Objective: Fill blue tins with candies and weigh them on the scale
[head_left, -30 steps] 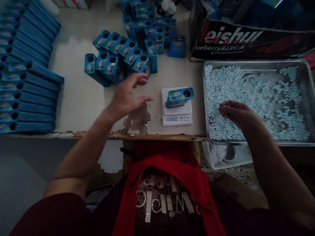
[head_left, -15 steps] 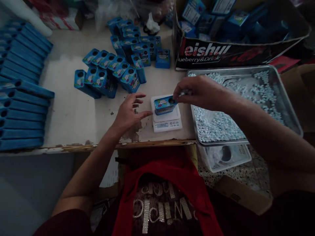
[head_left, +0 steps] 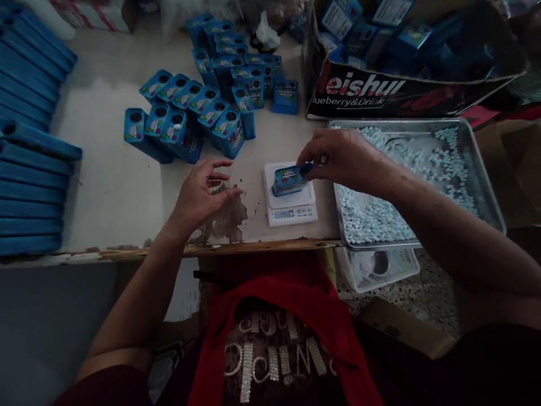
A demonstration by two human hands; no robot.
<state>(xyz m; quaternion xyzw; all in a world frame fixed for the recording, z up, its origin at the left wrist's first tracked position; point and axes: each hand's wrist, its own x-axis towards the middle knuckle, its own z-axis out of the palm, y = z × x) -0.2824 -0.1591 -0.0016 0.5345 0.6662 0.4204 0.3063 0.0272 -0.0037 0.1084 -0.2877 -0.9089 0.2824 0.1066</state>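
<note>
A small blue candy box (head_left: 289, 179) lies on the white plate of a digital kitchen scale (head_left: 291, 214), whose display appears to show 145.8. My right hand (head_left: 338, 155) is over the box's right end, fingertips at the dark hole in its top. Its fingers are pinched, and a whitish candy (head_left: 324, 159) shows between them; any others are hidden. To the left of the scale my left hand (head_left: 203, 194) hovers above the table with fingers apart, holding nothing. Pale blue and white candies (head_left: 372, 220) are spread over a metal tray (head_left: 486, 186) under my right forearm.
Several upright blue boxes (head_left: 228, 132) are grouped behind my left hand. More blue boxes (head_left: 34, 192) form rows at the far left. A black printed carton (head_left: 406, 93) filled with boxes stands behind the tray. The table's worn front edge (head_left: 253, 246) runs before me.
Fewer candies show in my right fingers, still at the box's hole. The scale's reading has risen slightly. My left hand has drawn away left from the scale. The view has shifted a little.
</note>
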